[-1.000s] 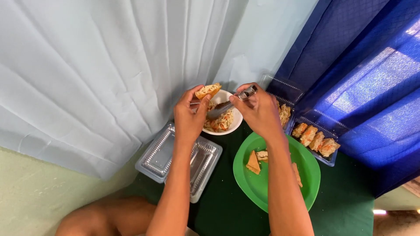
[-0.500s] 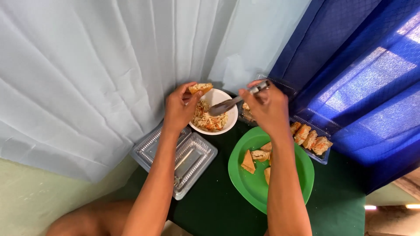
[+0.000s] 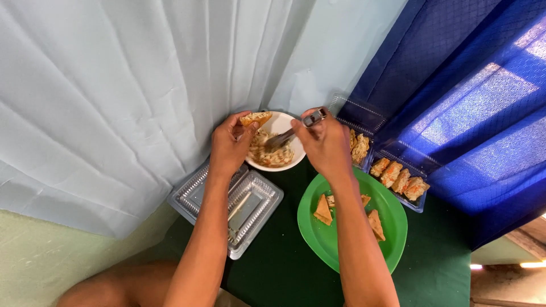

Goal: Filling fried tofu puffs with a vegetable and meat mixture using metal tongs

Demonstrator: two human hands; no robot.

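My left hand [image 3: 228,142] holds a triangular piece of fried tofu [image 3: 255,118] over the left rim of a white bowl [image 3: 286,120]. My right hand [image 3: 322,141] grips a metal spoon [image 3: 289,135] by its handle, and the spoon's tip dips into the pale shredded filling [image 3: 272,154] in that bowl. Below my right forearm lies a green plate [image 3: 391,223] with a few triangular tofu pieces [image 3: 323,210].
An open clear plastic container [image 3: 246,206] with a utensil inside lies under my left forearm. A clear tray of filled tofu pieces [image 3: 400,181] stands to the right, by a blue curtain [image 3: 466,108]. A pale curtain [image 3: 125,85] hangs behind. The table has a dark green cloth [image 3: 278,267].
Both hands have stayed over the bowl. The spoon has tipped down from above the bowl into the filling, while the tofu piece stays in my left hand.
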